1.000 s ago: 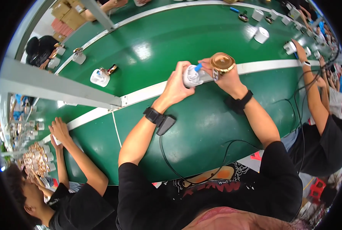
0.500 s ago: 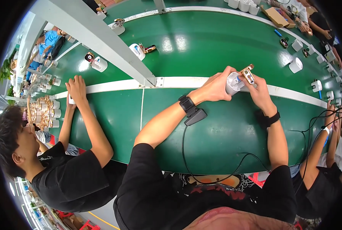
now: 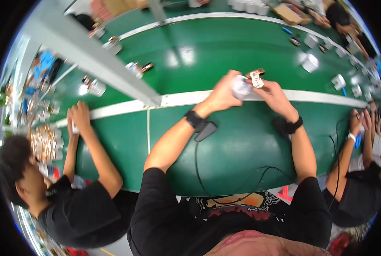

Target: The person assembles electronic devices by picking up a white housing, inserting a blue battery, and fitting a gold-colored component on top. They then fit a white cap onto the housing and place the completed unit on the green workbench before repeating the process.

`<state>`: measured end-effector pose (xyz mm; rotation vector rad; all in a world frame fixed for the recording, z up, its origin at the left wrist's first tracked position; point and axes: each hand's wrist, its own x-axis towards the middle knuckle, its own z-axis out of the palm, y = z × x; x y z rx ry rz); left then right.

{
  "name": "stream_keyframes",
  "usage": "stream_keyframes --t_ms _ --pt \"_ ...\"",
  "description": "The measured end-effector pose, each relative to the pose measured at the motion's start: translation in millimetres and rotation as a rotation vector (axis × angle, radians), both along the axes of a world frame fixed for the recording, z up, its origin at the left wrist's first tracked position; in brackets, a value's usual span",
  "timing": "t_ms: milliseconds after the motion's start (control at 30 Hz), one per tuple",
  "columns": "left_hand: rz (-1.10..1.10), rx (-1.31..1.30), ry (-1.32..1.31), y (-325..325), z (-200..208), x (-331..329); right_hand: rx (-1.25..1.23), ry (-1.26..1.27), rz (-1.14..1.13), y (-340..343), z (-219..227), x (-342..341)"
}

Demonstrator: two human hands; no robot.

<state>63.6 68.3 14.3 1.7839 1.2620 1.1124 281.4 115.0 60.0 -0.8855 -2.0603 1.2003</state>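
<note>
My left hand wraps round a white cup-shaped housing and holds it above the pale rail. Motion blurs the inside of the housing. Right beside its rim, my right hand pinches a small gold-and-white fitting between thumb and fingers. The fitting's white face with cut-outs is turned toward me. Whether it touches the housing, or is joined to it, I cannot tell. Dark straps go round both my wrists, and a black box with a cable hangs from the left one.
A pale rail crosses the green table. Left of my hands a thick white post stands on it. White housings lie beyond the rail. A black cable loops before me. Co-workers sit on both sides, one person's hand close by.
The whole view has turned slightly, so the scene sits further left. The fitting in my right hand has tilted, showing more of its white face. Both hands keep hold.
</note>
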Motion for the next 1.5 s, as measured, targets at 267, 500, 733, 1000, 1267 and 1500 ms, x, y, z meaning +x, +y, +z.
stream_keyframes --t_ms 267,500,733,1000,1267,1500 --pt "0.609 0.025 0.193 25 14 -68 0.201 -0.132 -0.652 99 -10 124" --pt "0.81 0.049 0.17 29 -7 -78 -0.006 0.048 -0.944 132 -41 181" --pt "0.981 0.321 0.103 18 2 -59 0.309 -0.035 -0.675 164 -70 178" --pt "0.665 0.529 0.246 13 -9 -39 0.198 -0.156 -0.745 136 -52 140" --pt "0.089 -0.284 -0.084 -2 18 21 -0.019 0.174 0.154 6 -47 -5" --pt "0.365 0.091 0.224 1 15 -12 0.005 0.121 0.055 71 -42 27"
